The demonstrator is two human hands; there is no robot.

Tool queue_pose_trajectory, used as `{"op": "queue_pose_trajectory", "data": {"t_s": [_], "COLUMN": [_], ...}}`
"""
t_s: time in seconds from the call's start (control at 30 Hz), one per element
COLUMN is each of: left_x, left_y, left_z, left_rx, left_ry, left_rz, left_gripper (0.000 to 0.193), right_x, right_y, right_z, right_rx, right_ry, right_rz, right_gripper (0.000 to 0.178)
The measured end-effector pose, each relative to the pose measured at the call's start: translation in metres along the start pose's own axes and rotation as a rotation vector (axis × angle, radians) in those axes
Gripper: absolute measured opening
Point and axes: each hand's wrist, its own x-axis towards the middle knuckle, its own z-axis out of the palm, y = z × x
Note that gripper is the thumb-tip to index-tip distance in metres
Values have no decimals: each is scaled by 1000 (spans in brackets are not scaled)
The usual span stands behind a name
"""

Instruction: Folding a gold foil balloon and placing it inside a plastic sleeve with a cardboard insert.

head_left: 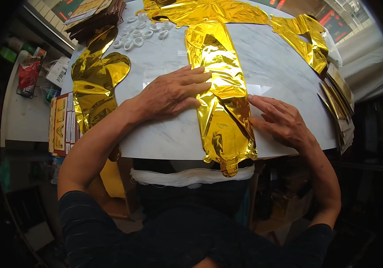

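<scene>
A: Start at the left. What sits there?

B: A flat gold foil balloon [94, 85] lies at the left edge of the white marble counter [272, 67], partly hanging over it. Beyond it, a scatter of small white rings [138, 33] and a dark stack of packets [94, 15].

A: And the left hand?

B: The left hand [171, 94] lies palm down, its fingers [196, 80] spread and flat, tips resting on the left side of the long gold foil piece [220, 98]. It pinches nothing.

A: Where exactly is that piece?

B: In the middle of the counter, running toward the person, its narrow tail hanging off the near edge.

A: The right hand?

B: The right hand [281, 120] is pressed flat just beside the foil's right side, fingers [263, 105] slightly apart, the tips touching the foil's edge. Further right, more gold foil [307, 42] and a pile of flat packets [339, 107].

A: How should the pressing go, in your view?

B: I'd keep both palms low and stroke evenly along the length. Foil creases easily, so light, broad pressure looks safer than fingertips digging in.
</scene>
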Motion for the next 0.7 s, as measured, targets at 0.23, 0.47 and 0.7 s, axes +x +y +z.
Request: {"op": "queue_pose_trajectory", "data": {"t_s": [0.23, 0.47, 0.7], "left_x": [1, 3, 2], "left_y": [0, 3, 4], "left_z": [-3, -5, -4], "left_rx": [2, 25, 7], "left_ry": [-1, -31, -30], "left_rz": [-7, -8, -16], "left_gripper": [54, 44, 47], "right_x": [-6, 5, 35], "right_y": [-4, -2, 9], "right_z": [-8, 4, 22], "right_rx": [56, 70, 55], "right_ry": [-34, 53, 188], "right_rz": [-91, -7, 18], "right_gripper": [19, 20, 38]}}
